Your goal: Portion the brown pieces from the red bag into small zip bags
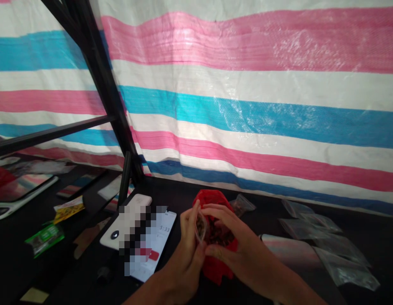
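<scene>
My left hand [190, 250] pinches the rim of a small clear plastic bag [201, 226] with dark brown bits inside. My right hand [229, 237] has its fingers curled at the mouth of a red plastic bag [215, 267] that holds more of the dark bits, right beside the small bag. Both hands meet over the black table [183, 195], the red bag between and under them.
Several empty clear zip bags [326, 241] lie to the right. A white power bank [126, 220] and a phone [154, 245] with a timer screen sit at left, with snack packets [46, 239] and a black metal frame [101, 84] further left. A striped tarp [247, 106] hangs behind.
</scene>
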The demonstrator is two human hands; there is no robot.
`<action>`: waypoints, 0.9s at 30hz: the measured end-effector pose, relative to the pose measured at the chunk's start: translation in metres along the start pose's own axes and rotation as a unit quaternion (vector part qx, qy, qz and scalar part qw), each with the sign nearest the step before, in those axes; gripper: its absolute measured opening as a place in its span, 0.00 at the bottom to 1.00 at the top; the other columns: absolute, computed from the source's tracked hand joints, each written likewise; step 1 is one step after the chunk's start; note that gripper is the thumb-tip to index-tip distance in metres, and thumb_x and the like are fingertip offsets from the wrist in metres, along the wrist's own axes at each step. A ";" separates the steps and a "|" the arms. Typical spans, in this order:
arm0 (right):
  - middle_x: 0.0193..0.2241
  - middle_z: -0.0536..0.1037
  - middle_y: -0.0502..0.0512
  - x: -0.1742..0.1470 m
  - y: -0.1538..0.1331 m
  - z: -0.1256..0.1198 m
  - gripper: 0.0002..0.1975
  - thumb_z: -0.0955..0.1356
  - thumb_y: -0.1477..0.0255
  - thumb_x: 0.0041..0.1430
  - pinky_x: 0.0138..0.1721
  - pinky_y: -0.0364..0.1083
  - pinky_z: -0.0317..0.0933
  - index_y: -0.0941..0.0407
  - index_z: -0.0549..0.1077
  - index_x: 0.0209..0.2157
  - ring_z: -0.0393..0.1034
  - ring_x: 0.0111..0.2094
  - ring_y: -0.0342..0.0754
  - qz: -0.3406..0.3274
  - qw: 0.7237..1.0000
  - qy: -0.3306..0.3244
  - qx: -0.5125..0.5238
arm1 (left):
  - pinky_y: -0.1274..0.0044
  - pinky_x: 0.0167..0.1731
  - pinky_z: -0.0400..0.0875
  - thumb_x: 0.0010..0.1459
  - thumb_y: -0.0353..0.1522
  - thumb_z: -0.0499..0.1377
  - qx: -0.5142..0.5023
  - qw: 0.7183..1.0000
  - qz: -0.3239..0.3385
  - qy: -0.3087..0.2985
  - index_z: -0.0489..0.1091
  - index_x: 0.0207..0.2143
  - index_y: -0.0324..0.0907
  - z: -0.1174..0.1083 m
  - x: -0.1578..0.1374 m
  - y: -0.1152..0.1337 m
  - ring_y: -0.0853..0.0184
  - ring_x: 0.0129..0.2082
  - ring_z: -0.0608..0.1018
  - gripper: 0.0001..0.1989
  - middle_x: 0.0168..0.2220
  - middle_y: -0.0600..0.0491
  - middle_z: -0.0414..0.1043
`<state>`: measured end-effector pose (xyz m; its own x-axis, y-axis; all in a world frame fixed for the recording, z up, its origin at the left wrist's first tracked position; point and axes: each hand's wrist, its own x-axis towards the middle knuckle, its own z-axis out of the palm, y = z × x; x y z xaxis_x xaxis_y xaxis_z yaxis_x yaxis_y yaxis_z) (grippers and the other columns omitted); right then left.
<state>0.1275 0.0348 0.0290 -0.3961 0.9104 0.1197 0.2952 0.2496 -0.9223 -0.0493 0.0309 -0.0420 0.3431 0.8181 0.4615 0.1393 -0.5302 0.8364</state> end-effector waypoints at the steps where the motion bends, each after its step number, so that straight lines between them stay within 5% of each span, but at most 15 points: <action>1: 0.58 0.74 0.51 0.001 0.002 0.001 0.27 0.72 0.78 0.55 0.60 0.50 0.61 0.46 0.71 0.56 0.69 0.56 0.49 0.002 1.000 0.008 0.015 | 0.55 0.64 0.63 0.70 0.32 0.46 -0.007 1.000 0.015 -0.020 0.33 0.74 0.50 -0.001 0.000 0.002 0.52 0.67 0.61 0.35 0.67 0.40 0.48; 7: 0.40 0.82 0.51 0.005 -0.018 -0.015 0.11 0.71 0.72 0.60 0.43 0.46 0.71 0.50 0.78 0.45 0.77 0.41 0.49 -0.027 0.999 0.042 0.002 | 0.47 0.65 0.55 0.64 0.29 0.49 -0.010 0.994 0.103 -0.037 0.33 0.74 0.44 -0.003 -0.002 0.006 0.44 0.70 0.53 0.40 0.70 0.38 0.42; 10: 0.42 0.82 0.53 -0.011 -0.028 -0.048 0.09 0.71 0.65 0.62 0.42 0.46 0.71 0.50 0.79 0.44 0.77 0.41 0.50 -0.046 0.994 0.072 -0.070 | 0.55 0.63 0.63 0.57 0.24 0.53 0.041 0.990 0.106 -0.084 0.47 0.71 0.45 -0.003 0.001 0.009 0.49 0.66 0.62 0.40 0.66 0.39 0.53; 14: 0.37 0.84 0.55 -0.059 -0.003 -0.097 0.17 0.72 0.53 0.58 0.39 0.47 0.74 0.49 0.80 0.43 0.79 0.38 0.55 0.060 0.970 0.150 -0.182 | 0.62 0.54 0.73 0.45 0.22 0.60 0.136 0.961 0.116 -0.213 0.67 0.57 0.45 0.004 0.002 0.014 0.56 0.49 0.77 0.34 0.51 0.45 0.72; 17: 0.34 0.84 0.56 -0.095 0.028 -0.112 0.19 0.70 0.51 0.56 0.38 0.51 0.75 0.49 0.82 0.40 0.80 0.36 0.58 0.118 0.937 0.184 -0.274 | 0.71 0.45 0.78 0.52 0.22 0.58 0.160 0.948 0.128 -0.245 0.69 0.54 0.45 0.012 -0.002 0.015 0.62 0.43 0.79 0.26 0.46 0.47 0.75; 22: 0.57 0.77 0.57 -0.126 0.051 -0.110 0.24 0.70 0.56 0.59 0.59 0.55 0.66 0.48 0.76 0.55 0.72 0.58 0.58 0.088 0.939 0.156 -0.294 | 0.77 0.51 0.76 0.57 0.25 0.62 0.097 0.964 0.111 -0.223 0.62 0.62 0.50 0.021 -0.012 0.016 0.64 0.52 0.78 0.31 0.58 0.46 0.70; 24: 0.60 0.74 0.56 -0.134 0.058 -0.113 0.27 0.69 0.53 0.60 0.62 0.56 0.63 0.47 0.72 0.58 0.68 0.61 0.58 0.077 0.927 0.238 -0.280 | 0.73 0.54 0.76 0.54 0.26 0.66 0.103 0.964 0.117 -0.216 0.60 0.63 0.51 0.021 -0.014 0.016 0.60 0.56 0.76 0.36 0.61 0.45 0.67; 27: 0.53 0.78 0.58 -0.146 0.074 -0.119 0.24 0.66 0.50 0.60 0.57 0.59 0.67 0.50 0.73 0.52 0.74 0.53 0.60 0.083 0.855 0.432 -0.276 | 0.66 0.55 0.75 0.51 0.26 0.66 0.127 0.967 0.118 -0.187 0.61 0.62 0.51 0.018 -0.013 0.020 0.55 0.58 0.75 0.36 0.61 0.44 0.66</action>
<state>0.3108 -0.0404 -0.0129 0.4100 0.7933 0.4501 0.7444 -0.0058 -0.6677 -0.0344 0.0057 -0.0371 0.6983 0.5555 0.4513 0.2236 -0.7683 0.5997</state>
